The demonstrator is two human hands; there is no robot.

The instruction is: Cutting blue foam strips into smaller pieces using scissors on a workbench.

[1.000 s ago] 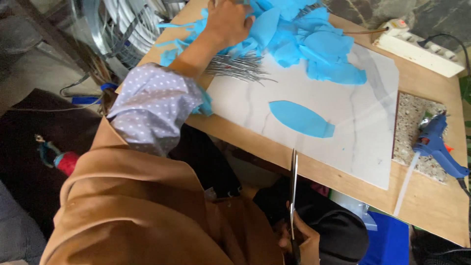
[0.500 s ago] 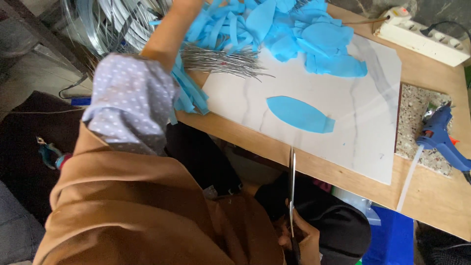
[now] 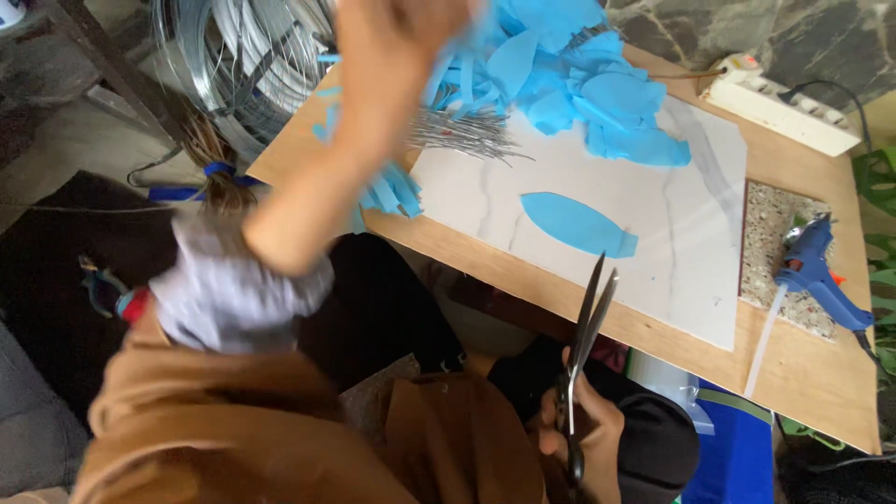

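Head view, looking down: the left hand (image 3: 401,37) is up over the pile of blue petals (image 3: 569,84), blurred, and I cannot tell whether its fingers are apart or closed on anything. The right hand (image 3: 583,434) sits low by the lap, fingers wrapped tight around the handles of the scissors (image 3: 583,336), blades slightly parted and pointing up toward the worktop (image 3: 803,373) edge.

One cut petal (image 3: 579,224) lies alone on the white board (image 3: 653,233), well apart from the pile. A bundle of wires (image 3: 462,131) lies just beside the pile, partly under the forearm.

To my eye, a clean pick means taking one piece off the top of the heap rather than a clump, and keeping those blade tips away from the reaching arm.

Around it: a wire coil (image 3: 243,56) at the far left, a power strip (image 3: 779,103) at the back edge, a glue gun (image 3: 817,271) on a speckled tile (image 3: 779,233) to the right. The wire ends beside the pile could snag a sleeve.
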